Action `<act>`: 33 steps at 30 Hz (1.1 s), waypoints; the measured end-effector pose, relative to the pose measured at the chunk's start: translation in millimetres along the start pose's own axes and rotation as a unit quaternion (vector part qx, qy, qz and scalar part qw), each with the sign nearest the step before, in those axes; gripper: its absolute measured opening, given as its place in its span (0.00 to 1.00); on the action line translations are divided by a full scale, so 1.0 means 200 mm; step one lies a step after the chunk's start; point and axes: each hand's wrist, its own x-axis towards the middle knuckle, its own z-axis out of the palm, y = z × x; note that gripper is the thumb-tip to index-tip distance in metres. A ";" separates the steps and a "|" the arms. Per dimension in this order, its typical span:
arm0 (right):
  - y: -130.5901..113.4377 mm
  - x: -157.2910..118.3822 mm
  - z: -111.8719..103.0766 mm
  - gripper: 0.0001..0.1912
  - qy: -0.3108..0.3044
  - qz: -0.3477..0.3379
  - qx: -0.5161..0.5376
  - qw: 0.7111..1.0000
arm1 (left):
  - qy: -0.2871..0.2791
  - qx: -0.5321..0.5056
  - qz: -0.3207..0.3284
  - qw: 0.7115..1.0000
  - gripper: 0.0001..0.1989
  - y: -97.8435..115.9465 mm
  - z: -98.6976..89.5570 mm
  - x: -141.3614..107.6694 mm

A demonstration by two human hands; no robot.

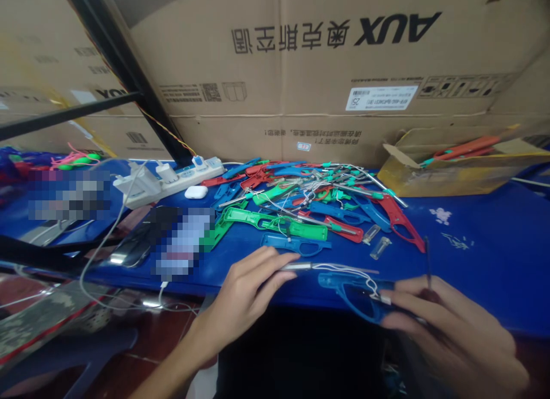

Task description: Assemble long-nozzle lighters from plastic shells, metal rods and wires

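My left hand pinches a thin metal lighter tube between thumb and fingers. White wires run from the tube's end toward my right hand. That hand is closed around a blue lighter handle shell, whose trigger loop faces left. A thin dark rod sticks up by its fingers; I cannot make out what it is. Just beyond my left hand lie another blue handle shell and a long green handle shell. Two small clear parts rest on the blue tabletop.
Behind is a heap of red, blue and green lighter parts. An open carton holds orange pieces at right, near small white bits. At left are a power strip, an earbud case, phones and cables.
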 end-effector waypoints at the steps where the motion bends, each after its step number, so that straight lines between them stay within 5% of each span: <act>1: 0.01 -0.01 0.00 0.10 -0.003 -0.003 -0.009 1.000 | 0.001 0.010 -0.001 1.000 0.15 0.01 -0.01 0.00; 12: -0.02 0.02 0.07 0.17 -0.028 -0.076 -0.196 0.977 | -0.015 0.063 0.021 0.998 0.13 0.04 -0.04 -0.01; 20: -0.02 0.01 0.08 0.13 -0.033 -0.108 -0.202 0.973 | -0.047 0.119 0.010 0.992 0.09 0.03 -0.03 -0.02; 33: -0.02 0.01 0.07 0.13 -0.043 -0.113 -0.209 0.970 | -0.066 0.142 0.045 0.987 0.16 0.04 -0.04 0.00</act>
